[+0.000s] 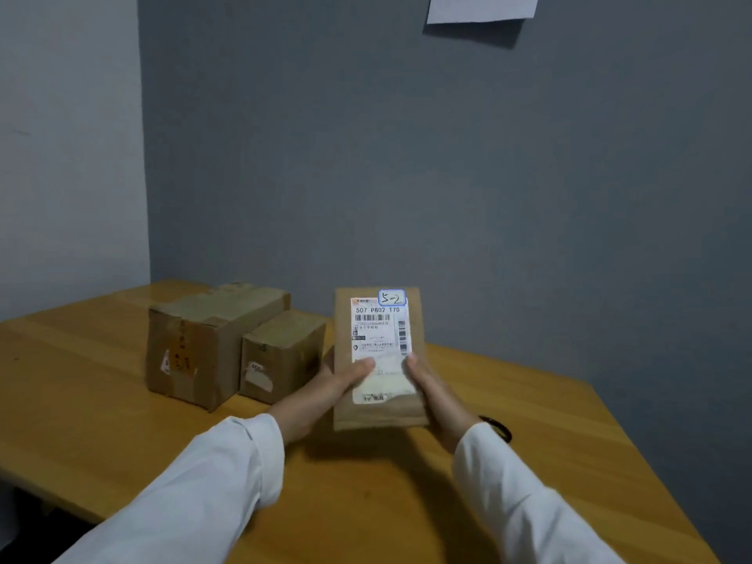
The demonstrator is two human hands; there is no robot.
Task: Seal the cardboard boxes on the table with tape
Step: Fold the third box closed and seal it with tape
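A flat cardboard box (378,413) with a white shipping label and a small "5-2" sticker is held up above the wooden table (122,421), label side toward me. My left hand (325,386) grips its left edge, thumb on the label. My right hand (437,394) grips the right edge, thumb also on the label. Both arms wear white sleeves. No tape roll is in view.
Two other cardboard boxes stand at the back left: a larger taped one (203,343) and a smaller one (280,356) right beside it. A dark ring-shaped object (498,427) shows beside my right wrist. Grey walls enclose the table's far side; a paper (482,8) hangs above.
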